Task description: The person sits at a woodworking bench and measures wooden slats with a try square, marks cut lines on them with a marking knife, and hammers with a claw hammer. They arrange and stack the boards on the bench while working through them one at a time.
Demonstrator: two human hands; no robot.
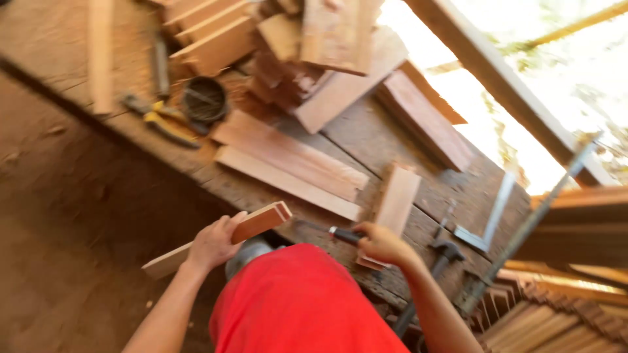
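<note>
My left hand (214,243) grips a long, flat wooden strip (261,221) near its middle and holds it off the edge of the workbench (392,140). My right hand (381,244) is closed around a tool with a dark and red handle (345,235); its thin metal shaft points left over the bench edge. Just beyond my right hand a short board (397,198) lies on the bench. My red shirt fills the lower middle of the view.
Two long boards (288,163) lie side by side on the bench. A heap of wood offcuts (320,52) sits behind them. Yellow-handled pliers (160,121) and a round dark tin (204,99) lie at the left. A hammer (445,252) and a metal square (490,219) rest at the right.
</note>
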